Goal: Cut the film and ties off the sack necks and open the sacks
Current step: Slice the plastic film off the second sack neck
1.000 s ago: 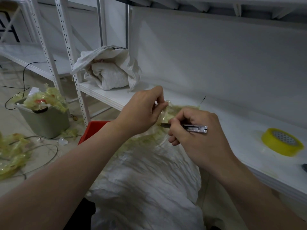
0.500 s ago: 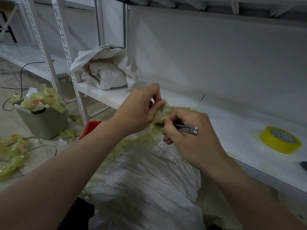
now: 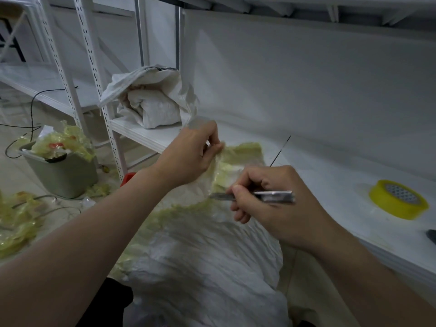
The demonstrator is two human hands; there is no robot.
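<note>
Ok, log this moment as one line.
left hand pinches film | right hand grips knife, blade tip at film | sack: film still on neck

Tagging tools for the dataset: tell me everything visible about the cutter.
The cutter is a slim, silvery metal knife, held roughly level in the right hand, which grips its front half. Its blade points left, tip at the yellowish film on the neck of the sack, which the left hand pinches.
</note>
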